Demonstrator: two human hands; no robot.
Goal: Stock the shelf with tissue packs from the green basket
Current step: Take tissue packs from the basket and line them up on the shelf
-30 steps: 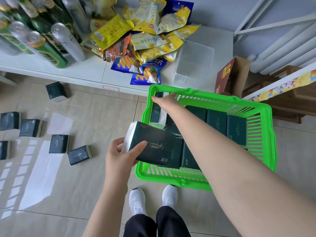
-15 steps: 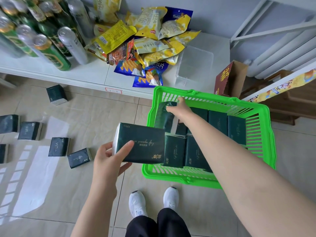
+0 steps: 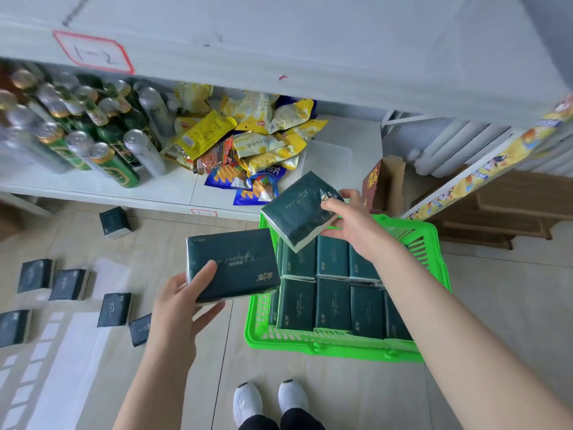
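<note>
Head view: my left grip (image 3: 183, 302) is clamped on the first tissue pack (image 3: 232, 268), thumb on top, fingers beneath. My right grip (image 3: 353, 221) pinches the second tissue pack (image 3: 297, 212) by one end, tilted, with the shelf (image 3: 155, 190) beyond it. Directly below my right grip, further packs (image 3: 333, 302) stand in rows inside the green basket (image 3: 341, 346).

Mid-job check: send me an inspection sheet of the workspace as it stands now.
Surface: lower shelf holds cans and snack bags.
Job's things: green basket on the floor, rows of tissue packs inside.
Clutter: loose packs scattered on the floor at left.
Hands: left hand holds one pack; right hand holds a second pack over the basket.
Cables: nothing seen.
Surroundings: radiator, brown carton.
</note>
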